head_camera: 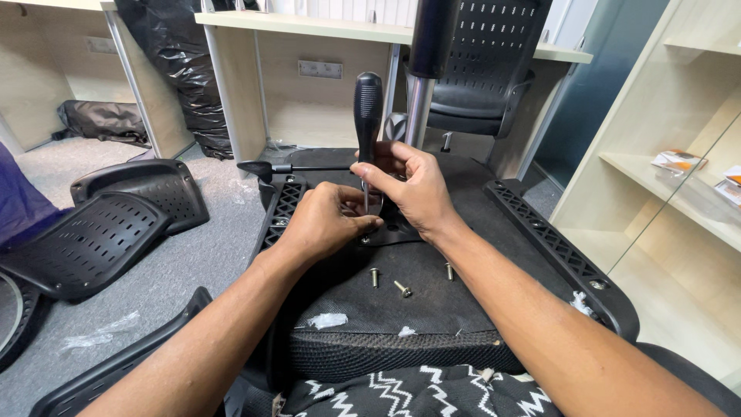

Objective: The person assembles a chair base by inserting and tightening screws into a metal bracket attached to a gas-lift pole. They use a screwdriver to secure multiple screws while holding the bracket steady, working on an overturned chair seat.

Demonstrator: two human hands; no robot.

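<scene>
An upturned black office chair seat (432,305) lies across my lap. My right hand (413,185) holds a screwdriver with a black handle (368,108) upright, its tip down at the metal plate of the seat mechanism. My left hand (328,220) pinches around the lower shaft and the screw at the tip. Three loose screws (402,289) lie on the seat underside just in front of my hands. The chair's chrome gas column (417,108) rises behind the screwdriver, and a black lever (266,167) sticks out to the left.
Black perforated chair parts (93,239) lie on the grey carpet at left. Another black office chair (486,69) stands behind, under a pale wooden desk (309,27). Black plastic wrap (174,54) leans at the back left. Wooden shelves (679,177) line the right side.
</scene>
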